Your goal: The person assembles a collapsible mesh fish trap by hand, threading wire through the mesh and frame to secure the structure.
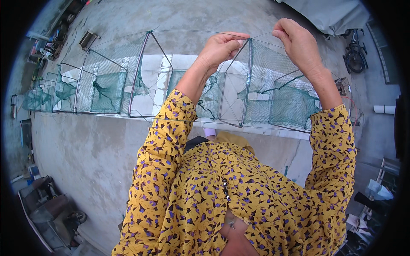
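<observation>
A long folding fish trap of green netting (pixel 282 104) over dark rectangular frames stretches from left to right in front of me. My left hand (pixel 218 50) is closed in a pinch at the top corner of one upright frame (pixel 248 81), where a small knot of green twine (pixel 250 39) sits. Higher and to the right, my right hand (pixel 301 46) pinches a thin cord (pixel 264 35) that runs back to that corner. The cord looks taut between the two hands. What lies between the left fingertips is partly hidden.
A long white board or bench (pixel 188 64) lies beneath the netting. On the concrete floor stand a small wooden stool (pixel 88 40) at far left and a bicycle (pixel 355 53) at far right. A scooter-like vehicle (pixel 51 209) is at lower left, a grey cover (pixel 331 15) at upper right.
</observation>
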`<action>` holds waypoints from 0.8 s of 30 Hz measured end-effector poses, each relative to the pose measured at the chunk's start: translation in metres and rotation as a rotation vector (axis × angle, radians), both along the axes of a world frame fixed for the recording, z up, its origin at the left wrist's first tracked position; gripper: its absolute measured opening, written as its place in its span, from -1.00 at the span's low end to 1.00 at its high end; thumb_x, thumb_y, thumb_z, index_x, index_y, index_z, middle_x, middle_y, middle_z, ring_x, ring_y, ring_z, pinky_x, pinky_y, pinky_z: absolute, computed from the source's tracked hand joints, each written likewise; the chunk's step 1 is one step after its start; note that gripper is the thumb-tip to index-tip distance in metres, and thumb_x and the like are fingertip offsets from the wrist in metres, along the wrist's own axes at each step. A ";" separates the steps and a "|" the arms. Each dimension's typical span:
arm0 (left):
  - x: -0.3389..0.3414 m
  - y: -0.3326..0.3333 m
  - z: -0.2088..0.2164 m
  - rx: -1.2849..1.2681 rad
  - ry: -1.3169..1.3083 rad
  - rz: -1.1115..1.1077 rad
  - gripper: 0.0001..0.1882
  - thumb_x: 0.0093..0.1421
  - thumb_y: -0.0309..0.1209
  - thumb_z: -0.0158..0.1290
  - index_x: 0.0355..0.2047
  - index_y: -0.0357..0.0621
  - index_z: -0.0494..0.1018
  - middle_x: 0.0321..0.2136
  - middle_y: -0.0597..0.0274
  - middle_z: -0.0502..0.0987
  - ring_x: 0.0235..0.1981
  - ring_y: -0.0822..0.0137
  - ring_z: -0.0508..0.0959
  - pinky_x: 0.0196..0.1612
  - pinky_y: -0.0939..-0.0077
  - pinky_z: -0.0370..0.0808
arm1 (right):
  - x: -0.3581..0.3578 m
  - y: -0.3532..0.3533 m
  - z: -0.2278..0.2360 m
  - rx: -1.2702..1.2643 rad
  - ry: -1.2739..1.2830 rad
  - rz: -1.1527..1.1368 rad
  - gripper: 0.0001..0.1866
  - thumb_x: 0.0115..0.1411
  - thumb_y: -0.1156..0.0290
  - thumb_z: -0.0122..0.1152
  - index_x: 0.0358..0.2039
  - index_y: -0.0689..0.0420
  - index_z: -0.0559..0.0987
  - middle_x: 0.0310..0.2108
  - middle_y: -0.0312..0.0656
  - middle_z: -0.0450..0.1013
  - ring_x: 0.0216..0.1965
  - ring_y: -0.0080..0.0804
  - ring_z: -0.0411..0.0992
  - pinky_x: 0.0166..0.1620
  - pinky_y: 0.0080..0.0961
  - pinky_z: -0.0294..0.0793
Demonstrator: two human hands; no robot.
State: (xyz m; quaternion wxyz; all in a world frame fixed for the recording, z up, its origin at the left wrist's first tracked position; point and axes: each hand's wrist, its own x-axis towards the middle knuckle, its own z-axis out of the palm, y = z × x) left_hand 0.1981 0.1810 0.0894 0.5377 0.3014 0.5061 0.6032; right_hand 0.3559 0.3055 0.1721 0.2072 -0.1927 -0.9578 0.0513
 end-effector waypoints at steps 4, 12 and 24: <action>-0.005 -0.013 -0.010 -0.033 0.139 0.102 -0.72 0.19 -0.38 -0.04 -0.10 -0.19 0.41 -0.55 0.42 0.39 -0.59 0.63 0.30 -0.52 0.76 0.28 | -0.006 -0.010 0.009 0.025 -0.050 -0.068 -0.91 0.09 0.38 0.08 -0.41 0.10 0.48 -0.44 -0.19 0.40 -0.36 -0.18 0.39 -0.34 -0.32 0.38; -0.032 -0.094 -0.054 -0.160 0.452 0.746 -0.70 0.15 -0.33 0.01 -0.18 -0.27 0.36 -0.48 0.23 0.48 -0.44 0.39 0.46 -0.35 0.54 0.40 | -0.062 -0.087 -0.018 -0.024 -0.108 0.352 -0.82 0.02 0.42 0.16 -0.33 0.17 0.54 -0.36 -0.19 0.42 -0.25 -0.22 0.41 -0.25 -0.34 0.43; 0.000 -0.118 -0.070 -0.457 0.974 0.630 -0.82 -0.07 -0.44 0.09 -0.41 -0.19 0.42 -0.61 0.21 0.49 -0.56 0.24 0.51 -0.42 0.39 0.42 | -0.121 -0.112 -0.090 -0.202 -0.815 0.291 -0.76 -0.08 0.53 0.14 -0.32 0.12 0.58 -0.32 -0.12 0.51 -0.21 -0.25 0.48 -0.24 -0.37 0.48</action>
